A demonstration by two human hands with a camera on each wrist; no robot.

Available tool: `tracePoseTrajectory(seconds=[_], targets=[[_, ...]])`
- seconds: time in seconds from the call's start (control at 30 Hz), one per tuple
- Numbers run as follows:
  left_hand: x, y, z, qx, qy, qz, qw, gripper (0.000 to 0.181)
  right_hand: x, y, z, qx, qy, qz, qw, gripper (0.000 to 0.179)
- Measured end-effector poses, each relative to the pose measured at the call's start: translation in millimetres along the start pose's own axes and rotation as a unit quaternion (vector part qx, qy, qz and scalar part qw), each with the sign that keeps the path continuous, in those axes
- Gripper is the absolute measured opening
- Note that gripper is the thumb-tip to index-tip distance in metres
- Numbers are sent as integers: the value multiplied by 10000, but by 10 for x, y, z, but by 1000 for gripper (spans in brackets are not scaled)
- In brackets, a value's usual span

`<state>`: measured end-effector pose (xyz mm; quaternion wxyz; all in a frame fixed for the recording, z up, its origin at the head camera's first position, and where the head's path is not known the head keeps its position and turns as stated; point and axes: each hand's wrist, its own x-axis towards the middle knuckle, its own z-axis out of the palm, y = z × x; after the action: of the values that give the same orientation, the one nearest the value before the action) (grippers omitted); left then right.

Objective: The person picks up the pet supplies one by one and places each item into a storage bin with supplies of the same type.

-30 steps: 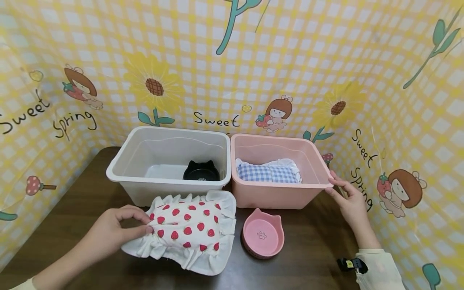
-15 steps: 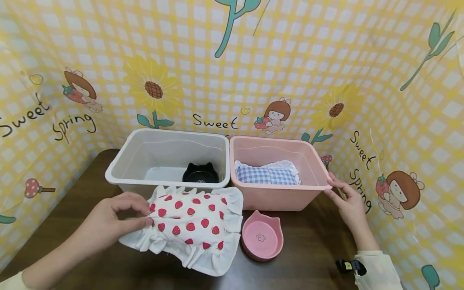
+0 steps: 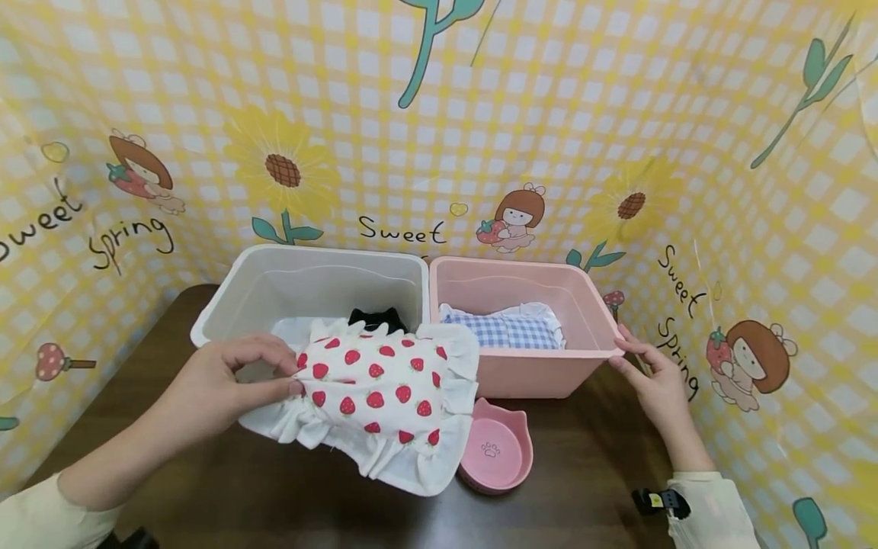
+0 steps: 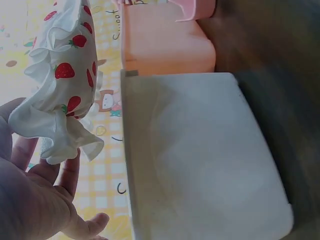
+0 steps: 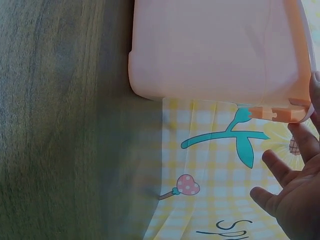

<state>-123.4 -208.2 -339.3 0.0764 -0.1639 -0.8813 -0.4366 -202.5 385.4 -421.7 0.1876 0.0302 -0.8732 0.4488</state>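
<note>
My left hand [image 3: 236, 374] pinches the left edge of a small white cushion [image 3: 384, 393] with red strawberries and a ruffled border. The cushion hangs in the air before the white bin [image 3: 329, 257], partly covering its front. In the left wrist view the ruffle [image 4: 55, 135] sits at the fingers. My right hand [image 3: 658, 381] holds the front right rim corner of the pink bin [image 3: 528, 374], thumb and finger on either side of it. Inside the pink bin lies a blue checked cushion [image 3: 504, 329]. A black cat-eared bowl [image 3: 377, 318] stands in the white bin, partly hidden.
A pink cat-eared bowl [image 3: 495, 450] stands on the dark wooden table [image 3: 569, 473] before the pink bin, partly covered by the strawberry cushion. The bins stand side by side against a yellow checked cloth backdrop [image 3: 391, 168] that also rises at both sides.
The strawberry cushion has moved up and to the right in my left hand, now overlapping the white bin's front and the pink bowl. My right hand stays at the pink bin's corner.
</note>
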Motion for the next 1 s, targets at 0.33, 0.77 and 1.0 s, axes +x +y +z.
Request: tracePoseTrajectory(seconds=[0.33,0.77,1.0], targets=[[291,192,-69,-56,68,-97,9999,12,19,109,7,-46,46,-22,10000,40],[702,358,94,-20,102,332,9994,13,4,104,8,-7,120,-44,9999,40],[893,448,118,-121,47,221,9997,18,25,82,15,-53,137,33,9999,39]])
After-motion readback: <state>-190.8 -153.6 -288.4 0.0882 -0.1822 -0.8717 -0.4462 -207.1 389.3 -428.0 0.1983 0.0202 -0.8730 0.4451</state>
